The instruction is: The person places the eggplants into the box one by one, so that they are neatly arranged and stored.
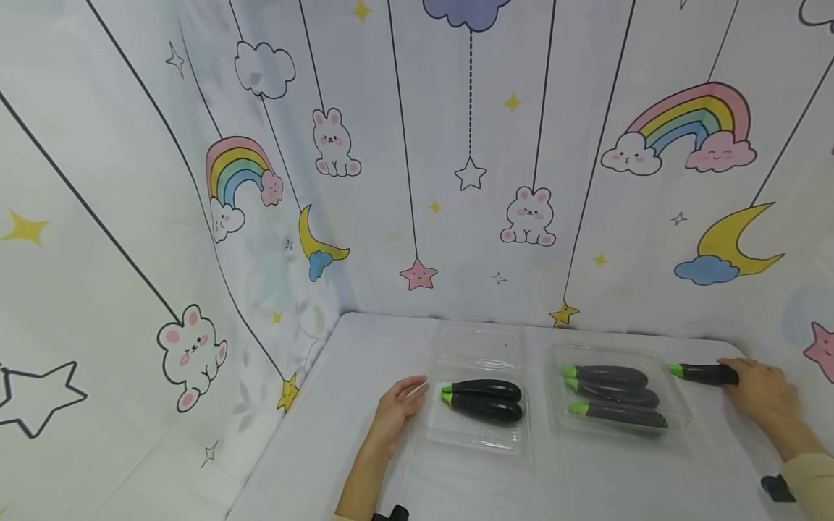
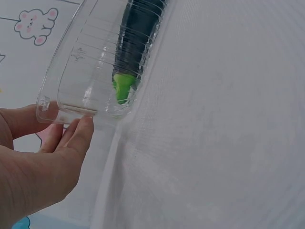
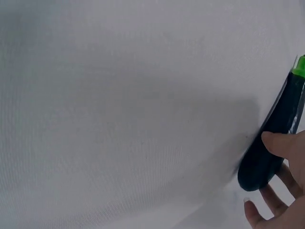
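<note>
My left hand [image 1: 399, 403] is at the left end of a clear plastic box [image 1: 476, 438]; its thumb and fingertips pinch the box's edge [image 2: 76, 112] in the left wrist view. Inside lie two dark eggplants with green stems, a rear eggplant [image 1: 489, 390] and a front eggplant [image 1: 485, 409]. At the far right, my right hand [image 1: 765, 396] grips another eggplant [image 1: 704, 373] by its rounded end, its green stem pointing left. The right wrist view shows the thumb across this eggplant [image 3: 274, 129] and fingers on its other side.
A second clear plastic box [image 1: 609, 352] stands right of the first, with three eggplants seen through it. Both are on a white-covered table [image 1: 365, 340]. A patterned cloth wall [image 1: 456, 231] rises directly behind the table and along its left side.
</note>
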`<action>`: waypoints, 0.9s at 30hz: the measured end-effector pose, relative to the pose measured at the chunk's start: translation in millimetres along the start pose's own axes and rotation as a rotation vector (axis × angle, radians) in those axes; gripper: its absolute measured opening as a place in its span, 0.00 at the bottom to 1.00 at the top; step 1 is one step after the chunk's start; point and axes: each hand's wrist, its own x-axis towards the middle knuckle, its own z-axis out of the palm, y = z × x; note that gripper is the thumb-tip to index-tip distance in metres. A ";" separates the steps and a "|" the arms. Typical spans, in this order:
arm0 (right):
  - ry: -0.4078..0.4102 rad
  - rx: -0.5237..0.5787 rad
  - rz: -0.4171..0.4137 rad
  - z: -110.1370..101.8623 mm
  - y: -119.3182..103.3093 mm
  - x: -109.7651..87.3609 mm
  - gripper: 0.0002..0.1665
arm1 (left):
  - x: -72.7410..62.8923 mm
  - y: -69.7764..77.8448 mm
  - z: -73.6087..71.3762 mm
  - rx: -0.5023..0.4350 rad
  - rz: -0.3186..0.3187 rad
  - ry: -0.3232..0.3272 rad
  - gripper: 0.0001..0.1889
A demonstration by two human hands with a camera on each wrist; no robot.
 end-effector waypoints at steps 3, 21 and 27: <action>-0.012 -0.011 0.024 -2.1 -2.7 -0.3 0.30 | 0.2 -0.1 0.1 -0.004 0.001 0.003 0.27; 0.031 -0.001 0.111 -1.6 -1.2 -10.4 0.33 | -0.9 0.3 1.7 -0.015 -0.012 0.009 0.26; 0.035 0.024 0.130 1.4 -1.8 -12.3 0.34 | -0.8 1.4 1.4 -0.003 0.001 0.014 0.25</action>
